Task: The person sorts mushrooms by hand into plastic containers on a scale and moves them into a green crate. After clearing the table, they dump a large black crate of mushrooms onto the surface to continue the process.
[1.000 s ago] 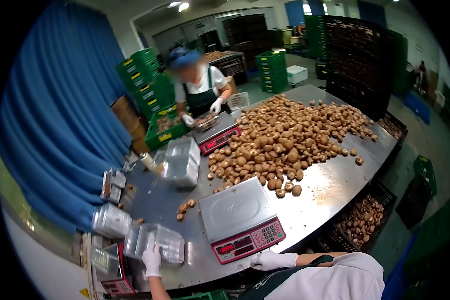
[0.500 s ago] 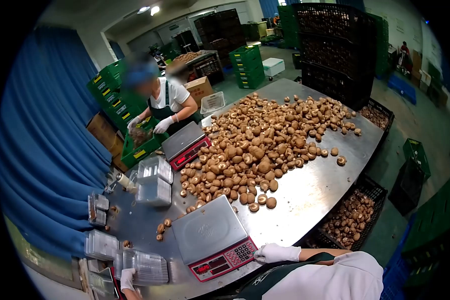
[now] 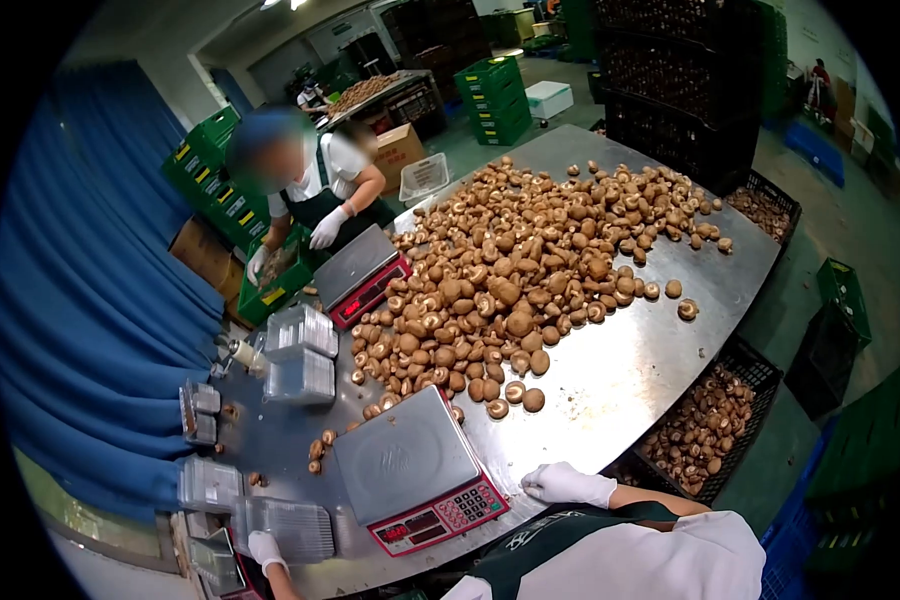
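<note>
My left hand [image 3: 266,550], in a white glove, is at the near edge of a stack of clear plastic trays [image 3: 295,528]; its fingers are curled against the stack's edge. My right hand [image 3: 558,484], also gloved, rests at the table's near edge with fingers curled and nothing visible in them. Between my hands stands a red digital scale [image 3: 395,460], its steel pan bare and its display lit. Beyond the scale spreads a big heap of brown shiitake mushrooms [image 3: 510,270].
More tray stacks [image 3: 300,355] stand on the steel table [image 3: 610,390]. Across it, a co-worker [image 3: 320,190] reaches into a green crate [image 3: 275,280] beside a second scale [image 3: 360,275]. A black crate of mushrooms [image 3: 705,430] sits below the right edge; blue curtains [image 3: 110,280] hang at left.
The view has shifted slightly. My left hand has moved a little along the tray stack, and my right hand slightly away from the scale. The co-worker leans lower over the green crate.
</note>
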Action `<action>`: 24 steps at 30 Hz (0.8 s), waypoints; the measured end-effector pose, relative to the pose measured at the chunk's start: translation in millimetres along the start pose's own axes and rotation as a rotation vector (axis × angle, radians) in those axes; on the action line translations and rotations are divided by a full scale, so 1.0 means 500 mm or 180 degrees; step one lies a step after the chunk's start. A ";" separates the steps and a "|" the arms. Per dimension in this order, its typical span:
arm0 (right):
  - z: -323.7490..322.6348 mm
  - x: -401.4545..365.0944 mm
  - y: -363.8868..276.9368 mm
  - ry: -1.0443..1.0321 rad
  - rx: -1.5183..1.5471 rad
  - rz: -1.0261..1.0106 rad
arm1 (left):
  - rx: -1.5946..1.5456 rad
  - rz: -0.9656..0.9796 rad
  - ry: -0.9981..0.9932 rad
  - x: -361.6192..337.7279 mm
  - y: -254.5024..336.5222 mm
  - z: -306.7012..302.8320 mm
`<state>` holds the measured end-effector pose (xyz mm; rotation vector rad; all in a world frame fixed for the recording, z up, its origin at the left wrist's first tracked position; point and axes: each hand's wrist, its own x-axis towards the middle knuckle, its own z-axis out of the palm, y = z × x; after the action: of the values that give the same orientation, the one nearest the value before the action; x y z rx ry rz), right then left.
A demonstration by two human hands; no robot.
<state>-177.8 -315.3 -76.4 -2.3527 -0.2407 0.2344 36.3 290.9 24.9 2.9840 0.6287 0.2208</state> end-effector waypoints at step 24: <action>-0.151 -0.038 0.074 -0.0168 -0.0203 0.0496 | -0.0923 0.2906 0.0041 -0.338 0.460 0.073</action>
<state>-174.2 -396.5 -47.6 -2.4330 -0.0912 0.3694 -20.5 10.5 -6.4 2.7420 -0.7386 0.3383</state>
